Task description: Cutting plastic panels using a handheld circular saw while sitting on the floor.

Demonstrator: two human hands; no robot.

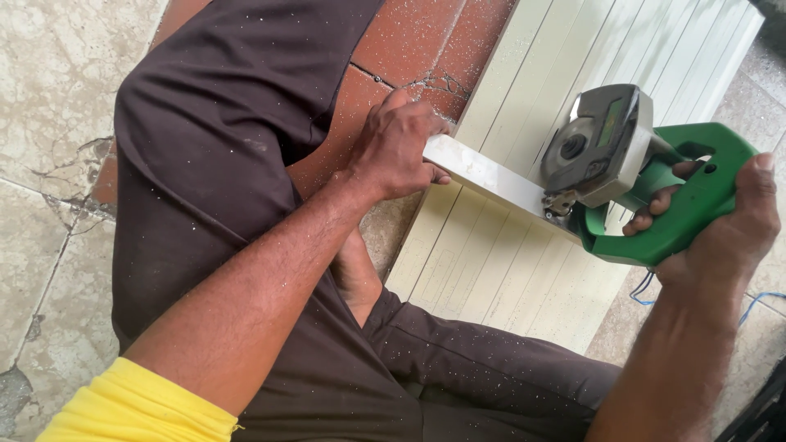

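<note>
My left hand (399, 147) grips the near end of a pale metal bar (483, 176) that lies across a stack of cream ribbed panels (491, 254). My right hand (720, 225) is wrapped around the green handle of a power cutter (630, 172), a finger inside the handle loop. The cutter's grey metal guard and blade sit on the bar's far end. White dust and chips speckle my dark trousers (221, 139) and forearm. I crouch with my knee raised at the left.
Cracked beige stone floor (49, 123) lies at the left, red tiles (409, 49) behind the knee. A blue cable (757, 303) trails on the floor at the right. A dark object's edge shows at the bottom right corner.
</note>
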